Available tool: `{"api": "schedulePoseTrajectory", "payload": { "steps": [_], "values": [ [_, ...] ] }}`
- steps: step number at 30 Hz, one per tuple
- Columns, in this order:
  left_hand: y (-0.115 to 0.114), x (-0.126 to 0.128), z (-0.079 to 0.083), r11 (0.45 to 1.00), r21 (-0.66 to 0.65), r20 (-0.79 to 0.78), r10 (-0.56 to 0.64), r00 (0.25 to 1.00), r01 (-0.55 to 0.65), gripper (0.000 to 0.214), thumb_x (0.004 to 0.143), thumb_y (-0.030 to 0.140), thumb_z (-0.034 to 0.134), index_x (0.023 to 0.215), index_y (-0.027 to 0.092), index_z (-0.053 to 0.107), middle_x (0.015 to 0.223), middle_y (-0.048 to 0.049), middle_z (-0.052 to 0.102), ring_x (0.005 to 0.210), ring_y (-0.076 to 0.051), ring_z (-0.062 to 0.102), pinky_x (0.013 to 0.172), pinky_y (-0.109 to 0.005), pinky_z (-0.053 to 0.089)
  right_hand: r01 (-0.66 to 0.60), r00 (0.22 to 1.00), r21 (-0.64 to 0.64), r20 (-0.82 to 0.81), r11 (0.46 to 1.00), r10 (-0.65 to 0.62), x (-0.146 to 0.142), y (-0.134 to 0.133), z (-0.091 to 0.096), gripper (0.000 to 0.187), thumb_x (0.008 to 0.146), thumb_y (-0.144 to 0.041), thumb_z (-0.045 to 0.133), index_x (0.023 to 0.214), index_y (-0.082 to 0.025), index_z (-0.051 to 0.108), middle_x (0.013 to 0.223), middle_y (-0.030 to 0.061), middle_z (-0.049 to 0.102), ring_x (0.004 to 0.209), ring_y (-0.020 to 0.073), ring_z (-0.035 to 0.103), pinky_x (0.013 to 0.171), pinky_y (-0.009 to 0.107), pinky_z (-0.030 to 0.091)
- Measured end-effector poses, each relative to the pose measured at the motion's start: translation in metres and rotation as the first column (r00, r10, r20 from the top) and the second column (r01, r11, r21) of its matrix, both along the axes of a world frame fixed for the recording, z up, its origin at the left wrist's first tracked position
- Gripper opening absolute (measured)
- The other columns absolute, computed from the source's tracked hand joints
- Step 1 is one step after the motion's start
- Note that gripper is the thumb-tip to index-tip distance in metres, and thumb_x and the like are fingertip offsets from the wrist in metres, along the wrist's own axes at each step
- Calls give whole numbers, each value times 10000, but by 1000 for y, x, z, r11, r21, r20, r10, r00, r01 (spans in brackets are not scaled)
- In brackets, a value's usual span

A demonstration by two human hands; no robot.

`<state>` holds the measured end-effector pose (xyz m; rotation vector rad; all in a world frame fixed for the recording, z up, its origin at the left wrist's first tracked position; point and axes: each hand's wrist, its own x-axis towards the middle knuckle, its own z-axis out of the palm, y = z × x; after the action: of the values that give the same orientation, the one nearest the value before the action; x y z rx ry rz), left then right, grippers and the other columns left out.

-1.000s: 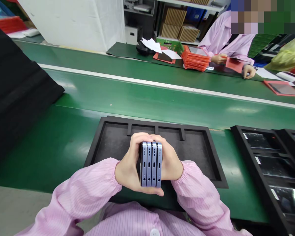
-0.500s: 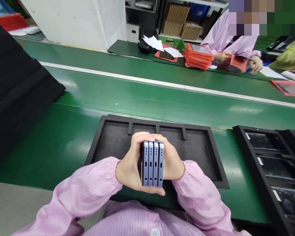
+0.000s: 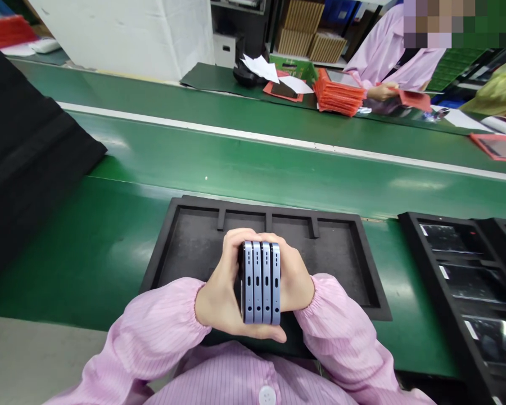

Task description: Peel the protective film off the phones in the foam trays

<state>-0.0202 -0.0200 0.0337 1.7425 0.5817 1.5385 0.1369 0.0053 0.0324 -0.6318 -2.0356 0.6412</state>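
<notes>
Several blue-edged smartphones (image 3: 262, 283) stand pressed side by side in my hands, their bottom ends with charging ports and speaker holes facing up at me. My left hand (image 3: 222, 298) wraps their left side, its thumb running along the near edge. My right hand (image 3: 294, 278) closes round the right side, with its fingers over the far edge beside the left hand's fingers. Beneath and beyond the hands lies a black foam tray (image 3: 373, 264) with short dividers along its far side. The hands hide the tray's middle.
To the right, another black tray (image 3: 432, 270) holds several dark-screened phones (image 3: 476, 285). A black sheet-like cover (image 3: 29, 146) rises at left. Across the green bench (image 3: 253, 163), a co-worker in pink (image 3: 377, 50) handles a red-edged piece beside a stack of red-orange sleeves (image 3: 338, 93).
The phones stay gripped in both hands, almost in place and slightly nearer to me. The view has shifted a little. Across the bench, one of the co-worker's hands has moved out of sight.
</notes>
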Motion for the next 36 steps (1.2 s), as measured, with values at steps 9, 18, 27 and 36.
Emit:
{"api": "schedulePoseTrajectory", "payload": {
  "steps": [9, 18, 27, 36],
  "values": [
    [1, -2, -2, 999, -46, -11, -22, 1000, 22, 1004, 591, 732, 868, 1337, 259, 390, 1165, -100, 365, 1087, -316, 473, 965, -529, 491, 13, 999, -27, 38, 1000, -12, 2, -1, 0, 714, 693, -449, 780, 1273, -244, 418, 1049, 65, 642, 882, 224, 687, 745, 335, 571],
    [0, -3, -2, 999, -44, -16, -18, 1000, 18, 975, 603, 730, 866, 1322, 279, 386, 1166, -98, 383, 1095, -325, 501, 929, -513, 506, 12, 998, -19, 61, 1000, -11, 2, -2, 3, 694, 736, -530, 741, 1273, -235, 415, 1063, 71, 651, 853, 212, 697, 731, 324, 579],
    [-6, -2, -3, 998, -63, -11, -23, 1000, 22, 973, 585, 732, 874, 1300, 286, 390, 1154, -90, 381, 1025, -295, 539, 835, -457, 558, 13, 997, 24, 73, 1000, -15, 1, -4, 3, 724, 682, -496, 767, 1262, -247, 413, 1045, 57, 659, 900, 219, 699, 764, 318, 577],
    [-6, 0, -3, 999, -48, 11, -4, 1000, 5, 943, 619, 778, 821, 1308, 279, 413, 1123, -80, 350, 968, -253, 518, 775, -395, 557, 42, 997, 66, 61, 997, -46, -1, -5, 4, 638, 755, -541, 695, 1242, -227, 427, 1022, 64, 668, 876, 208, 705, 726, 317, 590]
  ]
}}
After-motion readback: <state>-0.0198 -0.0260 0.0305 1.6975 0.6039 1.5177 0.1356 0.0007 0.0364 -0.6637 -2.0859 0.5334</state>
